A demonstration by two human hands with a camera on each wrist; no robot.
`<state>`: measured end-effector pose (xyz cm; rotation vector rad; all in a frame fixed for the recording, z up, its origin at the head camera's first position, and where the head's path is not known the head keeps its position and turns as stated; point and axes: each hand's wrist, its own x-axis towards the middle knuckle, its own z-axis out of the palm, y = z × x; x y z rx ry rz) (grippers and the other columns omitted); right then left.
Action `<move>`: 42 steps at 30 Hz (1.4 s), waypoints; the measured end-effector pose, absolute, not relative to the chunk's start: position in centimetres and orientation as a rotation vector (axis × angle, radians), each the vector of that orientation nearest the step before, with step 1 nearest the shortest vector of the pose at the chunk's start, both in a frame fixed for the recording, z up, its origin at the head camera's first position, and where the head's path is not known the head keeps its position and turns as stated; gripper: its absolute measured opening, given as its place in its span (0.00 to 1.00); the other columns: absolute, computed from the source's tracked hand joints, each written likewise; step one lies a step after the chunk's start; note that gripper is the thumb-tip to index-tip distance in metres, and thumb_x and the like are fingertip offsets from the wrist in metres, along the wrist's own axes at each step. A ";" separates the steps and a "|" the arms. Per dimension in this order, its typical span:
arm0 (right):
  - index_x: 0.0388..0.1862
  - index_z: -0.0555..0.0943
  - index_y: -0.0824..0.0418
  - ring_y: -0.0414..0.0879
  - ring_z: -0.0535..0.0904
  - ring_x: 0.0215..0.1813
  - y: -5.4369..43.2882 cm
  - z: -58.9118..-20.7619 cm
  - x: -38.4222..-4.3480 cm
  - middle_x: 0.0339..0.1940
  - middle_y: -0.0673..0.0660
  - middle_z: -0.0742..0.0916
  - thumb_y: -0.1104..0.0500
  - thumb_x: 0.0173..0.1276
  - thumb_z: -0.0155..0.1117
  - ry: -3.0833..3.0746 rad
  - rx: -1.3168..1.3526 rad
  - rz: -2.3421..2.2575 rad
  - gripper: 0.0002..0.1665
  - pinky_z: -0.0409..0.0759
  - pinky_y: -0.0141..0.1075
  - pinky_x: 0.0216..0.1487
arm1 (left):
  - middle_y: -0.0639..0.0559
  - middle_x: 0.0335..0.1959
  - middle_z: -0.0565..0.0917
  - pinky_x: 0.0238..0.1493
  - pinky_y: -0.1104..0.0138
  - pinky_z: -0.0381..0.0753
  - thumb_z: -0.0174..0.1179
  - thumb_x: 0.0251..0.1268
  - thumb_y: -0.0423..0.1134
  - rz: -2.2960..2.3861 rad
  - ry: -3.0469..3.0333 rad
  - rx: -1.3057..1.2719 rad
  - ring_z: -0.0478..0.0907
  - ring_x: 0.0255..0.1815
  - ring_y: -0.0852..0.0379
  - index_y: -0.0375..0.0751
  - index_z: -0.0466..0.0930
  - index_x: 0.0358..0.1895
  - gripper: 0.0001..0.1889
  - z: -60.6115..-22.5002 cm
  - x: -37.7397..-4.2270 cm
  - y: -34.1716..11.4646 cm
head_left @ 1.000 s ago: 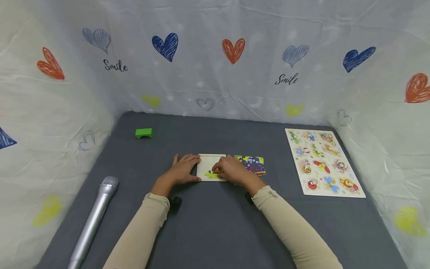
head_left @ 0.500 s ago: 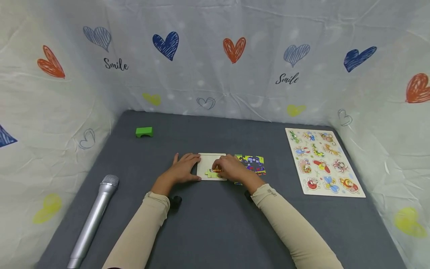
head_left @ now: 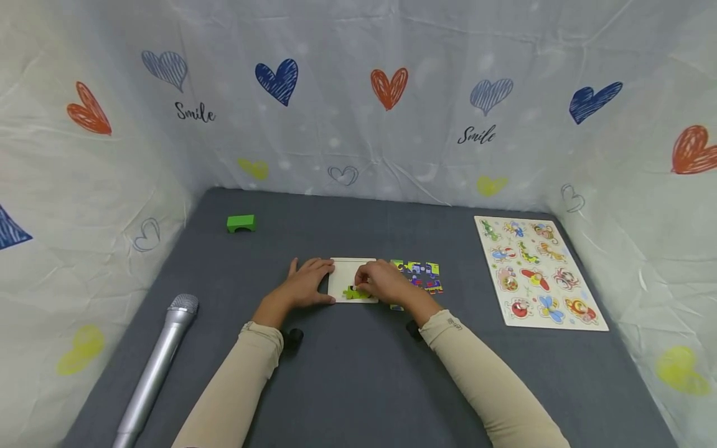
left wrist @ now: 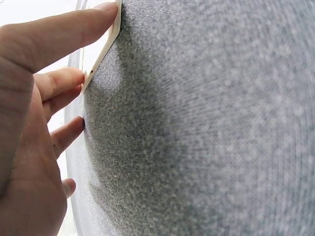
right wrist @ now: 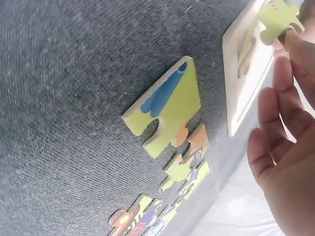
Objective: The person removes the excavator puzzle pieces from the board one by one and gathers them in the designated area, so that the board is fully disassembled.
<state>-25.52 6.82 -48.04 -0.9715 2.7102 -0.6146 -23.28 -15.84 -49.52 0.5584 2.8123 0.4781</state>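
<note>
A shallow pale wooden puzzle tray [head_left: 340, 274] lies between the two hands. My left hand [head_left: 302, 285] rests against its left side, fingers spread; in the left wrist view the thumb [left wrist: 98, 19] and two fingertips meet the tray's edge. Above the tray's near part, my right hand [head_left: 386, 283] pinches a yellow-green jigsaw piece [right wrist: 277, 20] between thumb and finger, its other fingers loosely bent. Another patterned jigsaw piece [right wrist: 246, 56] shows inside the tray in the right wrist view. Several loose jigsaw pieces [head_left: 426, 269] lie right of the tray, partly hidden by the right hand.
At the right lies an animal peg-puzzle board [head_left: 538, 274]. A silver toy microphone [head_left: 159, 361] lies at the left, and a green arch block [head_left: 241, 223] sits at the far left. A heart-printed curtain [head_left: 336, 124] stands behind the grey table [head_left: 358, 373].
The right fingers have shifted slightly at the tray, and the jigsaw piece under them has tilted; its orange-red patch no longer shows in the head view. The left hand stays put.
</note>
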 end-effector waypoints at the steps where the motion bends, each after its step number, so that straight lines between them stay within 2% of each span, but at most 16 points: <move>1: 0.34 0.84 0.51 0.39 0.75 0.32 6.9 -47.9 -25.5 0.31 0.45 0.85 0.56 0.69 0.64 2.693 -0.975 -0.641 0.03 0.71 0.37 0.38 | 0.49 0.75 0.62 0.70 0.32 0.36 0.69 0.55 0.55 0.480 2.810 0.557 0.51 0.77 0.45 0.43 0.65 0.72 0.42 -49.6 -23.3 -15.8; 4: 0.34 0.83 0.53 0.37 0.75 0.30 7.5 -47.2 -25.5 0.31 0.46 0.85 0.56 0.69 0.63 2.619 -0.946 -0.721 0.04 0.72 0.35 0.35 | 0.48 0.75 0.61 0.69 0.32 0.36 0.69 0.55 0.55 0.480 2.808 0.558 0.51 0.77 0.44 0.43 0.65 0.72 0.42 -49.7 -23.3 -15.8; 11: 0.36 0.83 0.58 0.43 0.78 0.28 11.4 -44.8 -26.5 0.32 0.51 0.86 0.58 0.71 0.61 2.550 -0.879 -0.729 0.06 0.76 0.38 0.36 | 0.49 0.76 0.60 0.70 0.33 0.35 0.70 0.55 0.54 0.492 2.839 0.496 0.51 0.77 0.43 0.42 0.65 0.72 0.42 -49.6 -22.9 -16.6; 15: 0.35 0.84 0.61 0.42 0.76 0.28 14.2 -44.8 -27.1 0.31 0.52 0.85 0.61 0.70 0.61 2.478 -0.833 -0.725 0.06 0.75 0.35 0.32 | 0.47 0.75 0.61 0.69 0.32 0.35 0.70 0.55 0.54 0.478 2.846 0.476 0.51 0.77 0.42 0.41 0.65 0.72 0.42 -49.5 -22.6 -17.5; 19: 0.33 0.84 0.64 0.39 0.74 0.28 16.0 -45.4 -27.1 0.29 0.52 0.85 0.62 0.69 0.62 2.392 -0.858 -0.725 0.07 0.74 0.33 0.32 | 0.46 0.75 0.61 0.69 0.31 0.34 0.69 0.55 0.54 0.470 2.849 0.470 0.51 0.76 0.40 0.40 0.65 0.71 0.42 -49.3 -22.5 -18.2; 34: 0.32 0.84 0.63 0.38 0.72 0.25 16.3 -45.5 -26.4 0.26 0.52 0.85 0.62 0.69 0.61 2.467 -0.797 -0.633 0.08 0.72 0.32 0.30 | 0.46 0.76 0.60 0.68 0.31 0.34 0.69 0.55 0.54 0.479 2.832 0.515 0.51 0.77 0.41 0.41 0.65 0.72 0.42 -49.4 -23.0 -17.2; 36: 0.35 0.85 0.61 0.38 0.73 0.27 15.3 -45.4 -26.1 0.29 0.51 0.85 0.61 0.70 0.61 2.520 -0.807 -0.602 0.07 0.74 0.33 0.32 | 0.46 0.75 0.61 0.69 0.31 0.34 0.69 0.55 0.54 0.494 2.825 0.528 0.51 0.77 0.41 0.41 0.65 0.72 0.42 -49.2 -23.1 -16.8; 40: 0.49 0.85 0.61 0.37 0.75 0.29 12.7 -45.6 -25.5 0.41 0.53 0.87 0.61 0.71 0.59 2.570 -0.858 -0.540 0.12 0.75 0.35 0.35 | 0.46 0.75 0.61 0.68 0.31 0.34 0.69 0.56 0.53 0.496 2.811 0.558 0.51 0.77 0.41 0.41 0.64 0.72 0.42 -49.1 -23.1 -16.0; 42: 0.56 0.83 0.60 0.37 0.73 0.27 11.5 -46.0 -25.4 0.40 0.54 0.87 0.61 0.72 0.58 2.579 -0.882 -0.488 0.16 0.73 0.33 0.33 | 0.46 0.75 0.61 0.68 0.31 0.35 0.69 0.56 0.53 0.489 2.807 0.569 0.52 0.76 0.42 0.41 0.64 0.72 0.42 -49.2 -23.2 -15.7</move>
